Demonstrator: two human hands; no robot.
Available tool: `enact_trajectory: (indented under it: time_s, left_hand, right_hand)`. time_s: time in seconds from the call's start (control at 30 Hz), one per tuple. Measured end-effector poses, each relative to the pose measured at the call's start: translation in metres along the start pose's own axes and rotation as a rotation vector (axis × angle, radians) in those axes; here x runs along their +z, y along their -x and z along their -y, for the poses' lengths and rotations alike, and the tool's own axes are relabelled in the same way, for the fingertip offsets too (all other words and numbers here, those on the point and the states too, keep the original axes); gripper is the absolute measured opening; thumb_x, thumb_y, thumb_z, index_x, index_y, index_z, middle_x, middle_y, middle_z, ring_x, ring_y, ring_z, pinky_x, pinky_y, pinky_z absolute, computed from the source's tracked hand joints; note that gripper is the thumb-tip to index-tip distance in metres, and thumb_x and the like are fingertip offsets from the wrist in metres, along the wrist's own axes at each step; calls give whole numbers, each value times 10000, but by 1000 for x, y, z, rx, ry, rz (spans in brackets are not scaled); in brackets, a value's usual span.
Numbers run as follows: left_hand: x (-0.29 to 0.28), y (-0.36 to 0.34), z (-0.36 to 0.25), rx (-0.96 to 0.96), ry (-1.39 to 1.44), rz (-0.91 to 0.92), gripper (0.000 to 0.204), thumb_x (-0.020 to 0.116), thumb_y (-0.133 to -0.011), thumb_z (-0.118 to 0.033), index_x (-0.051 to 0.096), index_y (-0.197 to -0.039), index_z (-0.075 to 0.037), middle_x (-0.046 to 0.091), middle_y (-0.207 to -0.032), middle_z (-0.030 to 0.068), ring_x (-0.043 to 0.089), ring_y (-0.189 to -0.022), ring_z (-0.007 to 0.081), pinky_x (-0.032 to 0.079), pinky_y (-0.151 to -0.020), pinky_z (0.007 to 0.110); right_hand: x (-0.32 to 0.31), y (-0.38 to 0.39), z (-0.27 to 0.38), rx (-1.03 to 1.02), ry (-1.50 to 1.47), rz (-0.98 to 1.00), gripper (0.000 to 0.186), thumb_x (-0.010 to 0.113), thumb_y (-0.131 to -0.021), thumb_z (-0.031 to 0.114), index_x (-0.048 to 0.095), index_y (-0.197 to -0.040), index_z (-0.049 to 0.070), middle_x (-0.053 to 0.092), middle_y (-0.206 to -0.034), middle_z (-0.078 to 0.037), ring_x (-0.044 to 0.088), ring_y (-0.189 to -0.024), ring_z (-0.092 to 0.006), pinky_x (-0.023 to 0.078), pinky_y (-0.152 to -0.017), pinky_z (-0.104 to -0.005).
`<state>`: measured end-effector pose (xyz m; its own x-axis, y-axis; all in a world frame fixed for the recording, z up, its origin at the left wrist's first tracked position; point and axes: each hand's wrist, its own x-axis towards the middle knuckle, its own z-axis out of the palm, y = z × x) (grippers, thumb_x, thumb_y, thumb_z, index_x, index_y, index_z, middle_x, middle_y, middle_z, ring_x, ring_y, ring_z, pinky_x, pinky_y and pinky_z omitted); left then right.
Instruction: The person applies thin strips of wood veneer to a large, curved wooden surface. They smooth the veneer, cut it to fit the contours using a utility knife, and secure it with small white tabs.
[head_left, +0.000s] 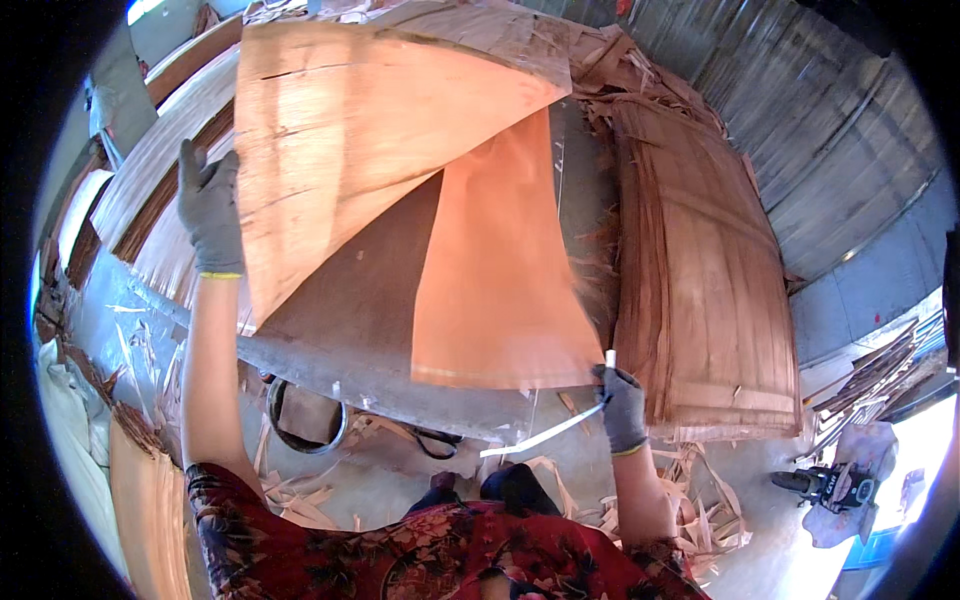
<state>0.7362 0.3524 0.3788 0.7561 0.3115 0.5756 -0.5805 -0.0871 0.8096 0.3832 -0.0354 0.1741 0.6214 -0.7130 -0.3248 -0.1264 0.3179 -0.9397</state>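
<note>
A wide, pale wood veneer sheet lies slantwise over the table's far left, its left edge beside my left hand. That hand wears a grey glove, and its fingers point up and stand apart; whether it touches the edge I cannot tell. Partly under this sheet, a narrower orange veneer sheet stretches toward me. My right hand, also gloved, is closed at the near right corner of the orange sheet. A thin white strip runs through its fingers, with a short white end above them.
Both sheets rest on a dark table. A tall veneer stack stands close on the right, and another stack lies at the left. Veneer scraps litter the floor. A black ring-shaped object shows below the table edge; a motorbike stands lower right.
</note>
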Motion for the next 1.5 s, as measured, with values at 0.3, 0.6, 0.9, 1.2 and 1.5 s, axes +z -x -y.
enact_trajectory:
  time_s: [0.3, 0.6, 0.9, 1.2, 1.5]
  left_hand:
    - [-27, -27, -2, 131, -209, -35, 726, 669, -839, -187, 277, -1403, 50, 321, -1424, 238, 453, -1222, 227, 411, -983, 316]
    - [-80, 120, 18, -121, -511, -71, 662, 600, -851, -94, 280, -1419, 20, 373, -1412, 158, 456, -1193, 225, 394, -964, 320]
    - [-83, 277, 43, -423, -500, -269, 599, 591, -841, -95, 338, -1372, 21, 519, -1222, 110, 595, -838, 174, 490, -746, 275]
    - [97, 280, 110, -267, -295, -331, 610, 488, -881, 0, 273, -1447, -74, 480, -1312, 166, 580, -792, 139, 480, -747, 276]
    - [404, 220, 212, -335, -232, 55, 725, 509, -798, 91, 272, -1452, -114, 519, -1296, 202, 581, -693, 90, 456, -596, 231]
  right_hand:
    - [-201, -109, 29, -104, 67, -208, 160, 602, -858, 147, 698, -842, 19, 532, -604, 31, 435, -498, -56, 313, -453, -208]
    - [-456, -219, 42, -32, 278, -631, 119, 683, -755, 141, 667, -688, 44, 521, -530, 2, 412, -409, -84, 278, -381, -247]
    - [-598, -258, 61, -57, 387, -890, 105, 654, -692, 82, 618, -630, 5, 492, -575, -6, 423, -501, -146, 337, -475, -333]
    - [-682, -312, 71, 21, 896, -1145, 128, 630, -706, 120, 661, -730, -2, 578, -589, -89, 552, -584, -208, 423, -508, -370]
    - [-582, -421, 69, 317, 843, -891, 149, 629, -751, 160, 662, -751, 15, 586, -612, -76, 545, -549, -188, 417, -470, -337]
